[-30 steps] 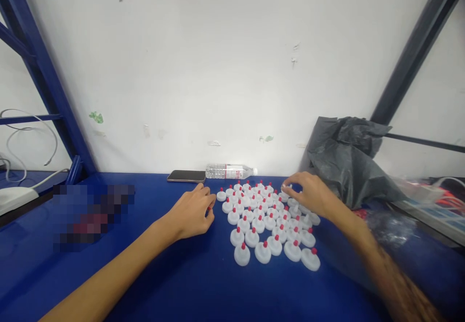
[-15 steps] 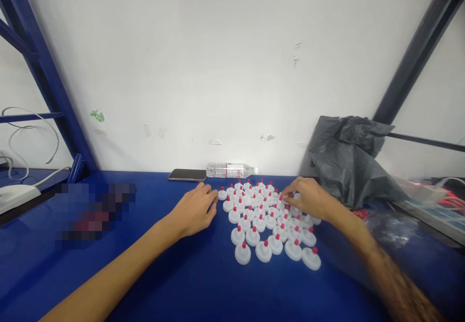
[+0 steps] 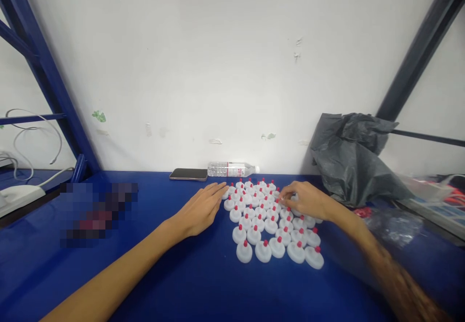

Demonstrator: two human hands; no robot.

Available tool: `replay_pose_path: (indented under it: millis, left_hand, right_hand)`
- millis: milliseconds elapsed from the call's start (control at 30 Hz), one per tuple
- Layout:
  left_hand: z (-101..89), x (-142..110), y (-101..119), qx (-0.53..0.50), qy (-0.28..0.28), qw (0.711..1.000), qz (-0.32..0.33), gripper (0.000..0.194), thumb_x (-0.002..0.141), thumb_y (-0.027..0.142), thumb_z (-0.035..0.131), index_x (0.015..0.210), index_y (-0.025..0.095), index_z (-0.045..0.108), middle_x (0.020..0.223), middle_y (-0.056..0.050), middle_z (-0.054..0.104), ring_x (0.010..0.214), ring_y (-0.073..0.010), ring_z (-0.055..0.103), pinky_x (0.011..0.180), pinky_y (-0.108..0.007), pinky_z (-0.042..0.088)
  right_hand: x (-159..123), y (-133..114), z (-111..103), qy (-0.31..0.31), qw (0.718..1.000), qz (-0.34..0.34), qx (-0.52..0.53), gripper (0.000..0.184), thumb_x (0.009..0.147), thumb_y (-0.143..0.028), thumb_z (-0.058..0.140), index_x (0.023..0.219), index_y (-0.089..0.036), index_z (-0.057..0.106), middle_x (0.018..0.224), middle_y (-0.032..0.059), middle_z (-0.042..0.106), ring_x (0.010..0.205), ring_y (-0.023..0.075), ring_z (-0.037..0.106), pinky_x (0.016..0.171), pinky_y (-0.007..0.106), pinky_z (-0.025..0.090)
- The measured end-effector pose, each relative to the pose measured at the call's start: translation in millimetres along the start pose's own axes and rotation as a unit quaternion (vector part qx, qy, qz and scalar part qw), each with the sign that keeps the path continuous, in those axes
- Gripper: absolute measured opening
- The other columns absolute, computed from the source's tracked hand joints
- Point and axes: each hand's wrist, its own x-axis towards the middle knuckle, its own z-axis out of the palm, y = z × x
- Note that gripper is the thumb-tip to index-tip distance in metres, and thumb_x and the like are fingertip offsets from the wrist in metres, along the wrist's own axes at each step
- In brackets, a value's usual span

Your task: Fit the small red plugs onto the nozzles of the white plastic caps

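Many white, dome-shaped nozzle caps with red tips (image 3: 271,224) stand close together on the blue table (image 3: 203,283). At the left side of the group is my left hand (image 3: 203,209), its fingers stretched out flat and partly covering the outermost cap. My right hand (image 3: 307,201) reaches into the group from the right. Its thumb and fingertips are bent together on a red-tipped cap (image 3: 279,201), and the hand hides some caps behind and beneath it.
A clear water bottle (image 3: 232,169) and a phone (image 3: 189,174) lie along the wall. To the right are a dark plastic bag (image 3: 352,157), clear plastic wrapping (image 3: 395,225) and a power strip (image 3: 441,215). A white device with cables (image 3: 22,196) sits at far left.
My left hand's fingers have straightened from a bent pose and moved right onto the leftmost cap. My right hand stays at nearly the same spot; some caps on the right have shifted slightly.
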Motion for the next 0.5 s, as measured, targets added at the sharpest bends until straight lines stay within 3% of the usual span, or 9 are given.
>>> replay_pose_path:
  millis: [133, 233, 367, 500]
  left_hand:
    - [-3.2, 6.9, -1.4, 0.035, 0.047, 0.998, 0.015, 0.046, 0.11, 0.023, 0.036, 0.148, 0.015, 0.059, 0.142, -0.015, 0.069, 0.132, -0.0291, 0.061, 0.117, -0.048, 0.048]
    - [-5.7, 8.3, -0.5, 0.045, 0.055, 0.998, -0.005, 0.043, 0.108, 0.02, 0.04, 0.142, 0.015, 0.065, 0.123, -0.015, 0.074, 0.117, -0.0294, 0.066, 0.106, -0.047, 0.054]
    - [-10.5, 7.8, 1.5, 0.028, 0.049, 0.998, -0.026, 0.034, 0.106, 0.02, 0.048, 0.125, 0.018, 0.076, 0.115, -0.013, 0.076, 0.109, -0.0282, 0.067, 0.097, -0.043, 0.056]
    - [-16.7, 7.1, 6.8, 0.014, 0.096, 0.995, -0.037, 0.028, 0.107, 0.023, 0.052, 0.115, 0.02, 0.079, 0.115, -0.01, 0.077, 0.106, -0.0267, 0.068, 0.096, -0.041, 0.055]
  right_hand:
    - [-1.9, 0.6, -2.3, -0.009, 1.0, 0.016, 0.007, 0.021, 0.092, -0.027, 0.062, 0.091, -0.026, 0.083, 0.083, 0.0011, 0.084, 0.076, 0.0211, 0.076, 0.074, 0.032, 0.054]
    - [-2.9, 1.6, -2.7, -0.013, 1.0, 0.022, 0.012, 0.019, 0.091, -0.024, 0.063, 0.09, -0.026, 0.082, 0.084, 0.0023, 0.084, 0.077, 0.0218, 0.076, 0.075, 0.033, 0.054]
    - [-2.1, 4.8, -2.6, -0.016, 1.0, 0.025, -0.006, 0.023, 0.093, -0.023, 0.06, 0.091, -0.027, 0.083, 0.083, 0.0027, 0.083, 0.078, 0.0228, 0.076, 0.078, 0.035, 0.054]
    - [0.9, 3.8, -4.5, 0.069, 0.995, 0.006, -0.076, 0.033, 0.102, -0.037, 0.052, 0.099, -0.025, 0.082, 0.089, 0.0063, 0.084, 0.087, 0.0272, 0.076, 0.089, 0.042, 0.055]
